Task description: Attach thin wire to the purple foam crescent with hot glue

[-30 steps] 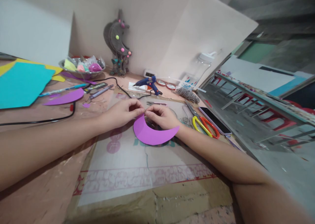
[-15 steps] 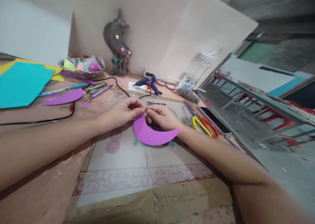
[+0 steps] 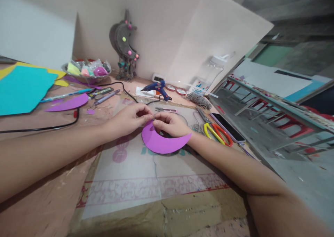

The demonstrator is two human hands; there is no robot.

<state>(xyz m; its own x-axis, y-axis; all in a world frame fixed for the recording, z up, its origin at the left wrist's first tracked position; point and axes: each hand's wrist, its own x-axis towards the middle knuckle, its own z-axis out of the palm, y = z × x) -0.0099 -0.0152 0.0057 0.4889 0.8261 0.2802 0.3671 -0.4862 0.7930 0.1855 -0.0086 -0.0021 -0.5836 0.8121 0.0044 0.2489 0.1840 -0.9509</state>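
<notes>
A purple paper crescent (image 3: 161, 143) lies over a clear plastic sheet (image 3: 135, 181) on the worktable. My left hand (image 3: 129, 119) pinches the crescent's upper tip with thumb and fingers closed. My right hand (image 3: 171, 123) meets it there, its fingers curled on the same tip and resting on the crescent's inner edge. Both forearms reach in from the bottom corners.
A blue glue gun (image 3: 158, 88) with a black cord (image 3: 52, 127) lies behind the hands. Yellow and orange scissors (image 3: 217, 132) and a phone (image 3: 228, 127) lie to the right. Teal paper (image 3: 22, 89), another purple cutout (image 3: 69, 103), pens and a bowl (image 3: 87, 72) sit left. A felt moon decoration (image 3: 124, 42) leans on the backboard.
Almost nothing moved; my right fingers shifted slightly along the crescent's tip, and the crescent tilted a little.
</notes>
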